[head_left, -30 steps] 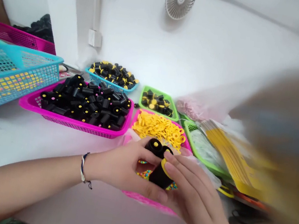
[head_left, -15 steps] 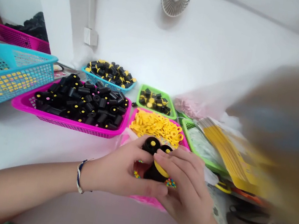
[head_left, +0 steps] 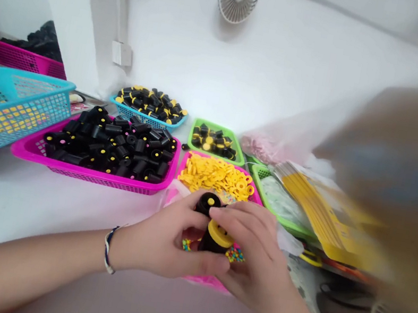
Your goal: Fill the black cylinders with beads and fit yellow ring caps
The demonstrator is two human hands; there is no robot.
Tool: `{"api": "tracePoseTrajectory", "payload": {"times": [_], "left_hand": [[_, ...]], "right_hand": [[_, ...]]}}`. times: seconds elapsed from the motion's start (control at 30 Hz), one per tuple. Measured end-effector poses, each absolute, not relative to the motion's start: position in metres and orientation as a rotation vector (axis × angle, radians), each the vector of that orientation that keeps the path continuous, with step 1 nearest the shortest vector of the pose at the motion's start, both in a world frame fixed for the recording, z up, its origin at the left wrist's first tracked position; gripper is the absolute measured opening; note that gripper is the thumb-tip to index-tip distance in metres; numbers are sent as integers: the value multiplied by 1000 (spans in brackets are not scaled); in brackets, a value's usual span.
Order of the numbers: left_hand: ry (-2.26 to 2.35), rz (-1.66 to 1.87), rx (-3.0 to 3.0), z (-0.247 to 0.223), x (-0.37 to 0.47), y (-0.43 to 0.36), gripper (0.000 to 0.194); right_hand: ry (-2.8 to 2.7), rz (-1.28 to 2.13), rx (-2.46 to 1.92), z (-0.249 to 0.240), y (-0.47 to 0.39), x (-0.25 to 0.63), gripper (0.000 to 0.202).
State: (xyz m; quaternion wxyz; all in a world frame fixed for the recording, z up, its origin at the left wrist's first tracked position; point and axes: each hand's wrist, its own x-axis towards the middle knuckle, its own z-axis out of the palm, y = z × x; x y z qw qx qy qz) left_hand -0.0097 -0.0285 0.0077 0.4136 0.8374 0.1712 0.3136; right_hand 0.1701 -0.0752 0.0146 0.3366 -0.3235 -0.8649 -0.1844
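My left hand [head_left: 169, 241] is closed around black plastic cylinders in front of me, its thumb underneath. One black cylinder [head_left: 203, 208] shows a yellow dot in its open end, beside the left fingers. Closer to me, a second black cylinder [head_left: 211, 245] has a yellow ring cap [head_left: 220, 234] on its upper end. My right hand [head_left: 256, 256] curls over it from the right, fingertips at the cap and the neighbouring cylinder. Part of another black piece is mostly hidden behind those fingers. Small coloured beads [head_left: 235, 254] lie below the hands.
A magenta basket [head_left: 107, 180] holds many black cylinders. Yellow rings [head_left: 217, 175] fill a pink basket. Blue [head_left: 147, 117] and green [head_left: 220, 126] baskets hold capped cylinders. A larger blue basket [head_left: 41, 100] stands left; yellow packets [head_left: 305, 206] lie right. Another person [head_left: 400, 174] is blurred.
The right fingers have shifted over the cylinders and cover the second yellow-dotted end. More of the yellow ring cap's top shows. The view has swung slightly right.
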Motion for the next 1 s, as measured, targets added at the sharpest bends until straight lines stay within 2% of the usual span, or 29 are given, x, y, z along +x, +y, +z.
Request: {"api": "tracePoseTrajectory", "payload": {"times": [0.13,0.4,0.47,0.6,0.67,0.8,1.0], "left_hand": [[396,776,2134,8,-10,-31,24],[340,776,2187,7,-11,-30,18],[390,812,2111,7,-11,-29,21],[440,837,1797,9,-11,-27,24],[434,839,1692,11,-12,-26,25],[420,895,1696,15,-14,-26,25],[423,916,1711,18,-15,-27,22]], "right_hand": [[-2254,-568,-803,16,-78,168,28],[-2286,-719,-771,13,-84,174,29],[-2271,-665,-804,12,-79,172,34],[-1884,-413,-807,9,-69,167,61],[-1691,-236,-818,6,-69,165,60],[-1659,28,-990,-2,-76,162,41],[-1636,-6,-990,-7,-81,156,66]]}}
